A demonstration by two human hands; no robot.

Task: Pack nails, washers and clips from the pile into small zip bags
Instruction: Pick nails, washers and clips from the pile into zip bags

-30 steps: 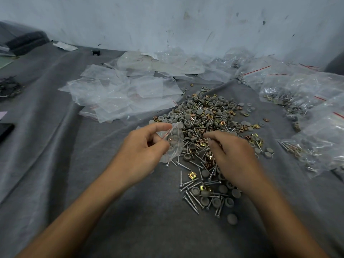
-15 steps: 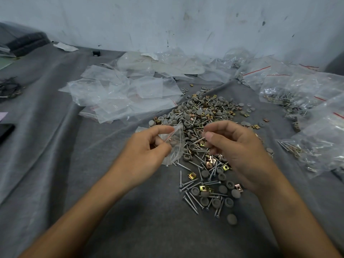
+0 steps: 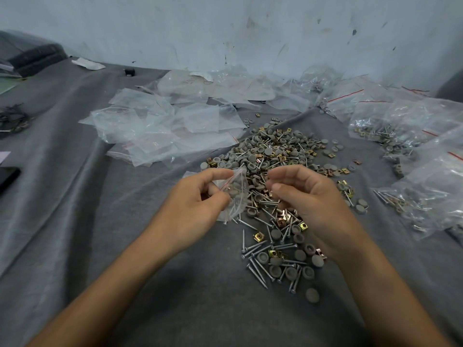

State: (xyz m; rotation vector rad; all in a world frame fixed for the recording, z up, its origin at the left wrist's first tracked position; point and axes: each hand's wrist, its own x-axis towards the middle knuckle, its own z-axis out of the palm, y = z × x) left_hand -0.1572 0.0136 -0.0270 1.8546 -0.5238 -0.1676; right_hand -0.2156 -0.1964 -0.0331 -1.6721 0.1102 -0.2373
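A pile of silver nails, grey round washers and brass clips point(image 3: 278, 151) lies spread on the grey cloth point(image 3: 87, 246) in front of me. My left hand point(image 3: 195, 204) pinches the mouth of a small clear zip bag point(image 3: 238, 196), which hangs at the pile's left edge with a few pieces showing inside. My right hand point(image 3: 310, 196) hovers just above the pile, right of the bag's mouth, with its fingers curled toward the thumb. Whether anything sits between those fingers is hidden.
Several empty clear zip bags point(image 3: 162, 128) lie heaped behind the pile to the left. Filled bags with red seal lines point(image 3: 413, 136) crowd the right side. A dark phone point(image 3: 7, 176) and a tangle of dark parts point(image 3: 12, 118) sit at the left edge. A wall stands behind.
My right hand has lifted off the pile, turned palm inward and come up beside the bag's mouth. My left hand has kept the bag almost still.
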